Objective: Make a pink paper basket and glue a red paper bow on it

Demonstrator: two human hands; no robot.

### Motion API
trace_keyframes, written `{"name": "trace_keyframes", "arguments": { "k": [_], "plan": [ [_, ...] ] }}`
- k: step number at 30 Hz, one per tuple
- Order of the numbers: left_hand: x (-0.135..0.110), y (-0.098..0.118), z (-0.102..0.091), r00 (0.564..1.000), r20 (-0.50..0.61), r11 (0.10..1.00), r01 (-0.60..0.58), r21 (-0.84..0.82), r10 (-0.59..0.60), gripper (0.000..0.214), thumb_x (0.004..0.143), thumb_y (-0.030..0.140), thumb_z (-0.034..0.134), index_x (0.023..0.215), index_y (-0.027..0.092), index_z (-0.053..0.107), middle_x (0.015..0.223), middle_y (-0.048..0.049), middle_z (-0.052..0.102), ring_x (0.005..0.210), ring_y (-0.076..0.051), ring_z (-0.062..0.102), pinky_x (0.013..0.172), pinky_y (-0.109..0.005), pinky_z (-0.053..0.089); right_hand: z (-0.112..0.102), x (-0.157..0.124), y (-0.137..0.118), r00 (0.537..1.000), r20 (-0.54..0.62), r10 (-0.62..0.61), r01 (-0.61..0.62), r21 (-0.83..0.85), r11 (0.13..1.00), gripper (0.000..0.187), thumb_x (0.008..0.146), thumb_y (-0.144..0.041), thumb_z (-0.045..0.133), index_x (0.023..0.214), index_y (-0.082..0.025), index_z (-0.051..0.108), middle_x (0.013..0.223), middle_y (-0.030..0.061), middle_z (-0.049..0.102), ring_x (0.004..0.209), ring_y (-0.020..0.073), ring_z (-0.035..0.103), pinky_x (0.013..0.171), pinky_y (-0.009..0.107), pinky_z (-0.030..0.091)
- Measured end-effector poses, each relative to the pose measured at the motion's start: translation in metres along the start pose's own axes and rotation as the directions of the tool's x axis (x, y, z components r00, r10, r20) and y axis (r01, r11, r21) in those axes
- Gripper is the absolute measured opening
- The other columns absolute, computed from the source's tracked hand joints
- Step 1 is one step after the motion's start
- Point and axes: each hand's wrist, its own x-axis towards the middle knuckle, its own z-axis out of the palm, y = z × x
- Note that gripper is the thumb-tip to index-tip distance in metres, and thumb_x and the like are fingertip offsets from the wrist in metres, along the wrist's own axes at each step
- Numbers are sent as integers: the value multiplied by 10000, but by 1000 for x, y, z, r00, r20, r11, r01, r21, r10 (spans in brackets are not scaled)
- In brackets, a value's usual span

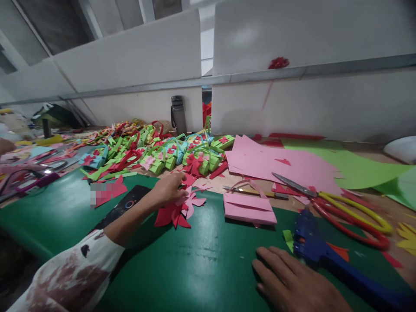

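Note:
My left hand (169,188) reaches over a small pile of cut paper flowers, its fingers bent and closed at a red paper flower (188,179). Under and beside it lie a pink paper flower (192,203) and a larger red paper flower (172,216). On the green mat (195,268) my right hand (289,277) rests palm down, fingers stretched out, holding nothing. Close to it lies a blue glue gun (308,242). A pink paper handbag (248,208) with a handle stands between the hands, touched by neither.
Scissors (325,203) and a utility knife (260,192) lie at the right. A phone (125,206) is under my left forearm. Behind are a heap of small paper bags (162,158), pink sheets (260,160), green sheets (357,167) and a bottle (178,116).

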Motion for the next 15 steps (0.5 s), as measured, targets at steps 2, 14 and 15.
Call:
{"name": "trace_keyframes", "arguments": {
  "k": [2, 14, 15],
  "plan": [
    [-9, 14, -5, 997, -19, 997, -74, -23, 74, 376, 779, 314, 625, 1122, 167, 580, 1129, -100, 628, 1011, -220, 575, 812, -292, 443, 0, 0, 0, 1000, 7, -8, 8, 11, 1000, 421, 956, -143, 282, 857, -203, 687, 881, 54, 749, 793, 215, 693, 674, 331, 525],
    [-39, 105, 54, 846, 118, 830, -533, 164, 520, 180, 890, 322, 479, 940, 188, 587, 881, -79, 615, 780, -255, 594, 588, -337, 478, 4, 2, -8, 993, 3, 115, -115, 86, 990, 345, 934, -159, 337, 844, -165, 670, 877, 84, 731, 799, 234, 666, 707, 360, 516],
    [-34, 105, 55, 860, 109, 845, -510, 163, 498, 194, 891, 328, 480, 957, 177, 582, 911, -91, 619, 807, -265, 599, 599, -345, 485, 4, 2, -8, 993, 6, 115, -115, 87, 990, 347, 935, -161, 334, 845, -164, 669, 880, 87, 729, 804, 234, 663, 709, 360, 516]
  ]
}}
